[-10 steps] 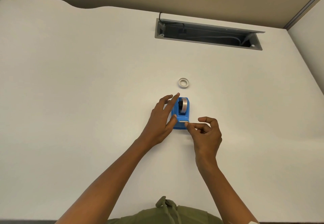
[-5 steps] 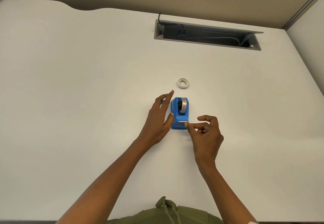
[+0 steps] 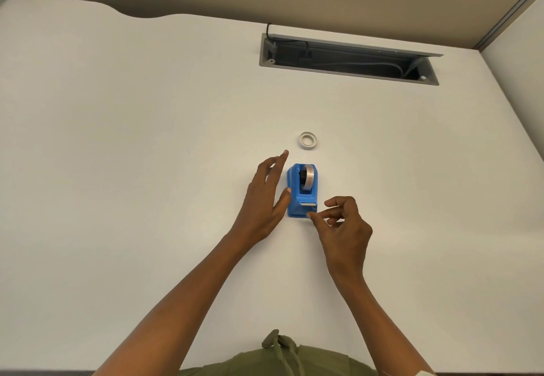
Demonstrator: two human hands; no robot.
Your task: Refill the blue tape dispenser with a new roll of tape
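I see the small blue plastic tape dispenser (image 3: 303, 191) standing on the white table (image 3: 117, 169), about mid-table and straight ahead of the person. A roll of shiny clear tape (image 3: 309, 178) sits upright in its cradle, and the metal cutter strip faces the person at the near end.

My view of the left hand (image 3: 265, 199) shows it beside the dispenser's left wall, fingers straight and spread apart, pointing away from the body. Its thumb tip touches the dispenser's left side near the front; the fingers hold nothing.

The right hand (image 3: 343, 222) is at the dispenser's near right corner. Its thumb and forefinger are brought together in a pinch right at the front edge below the cutter, the other fingers curled loosely behind. I cannot tell whether a tape end lies between the fingertips; it is too small to make out.

A flat white ring, an empty tape core (image 3: 308, 140), lies on the table just beyond the dispenser. Farther back is a grey recessed cable tray (image 3: 347, 57) with dark cables inside.
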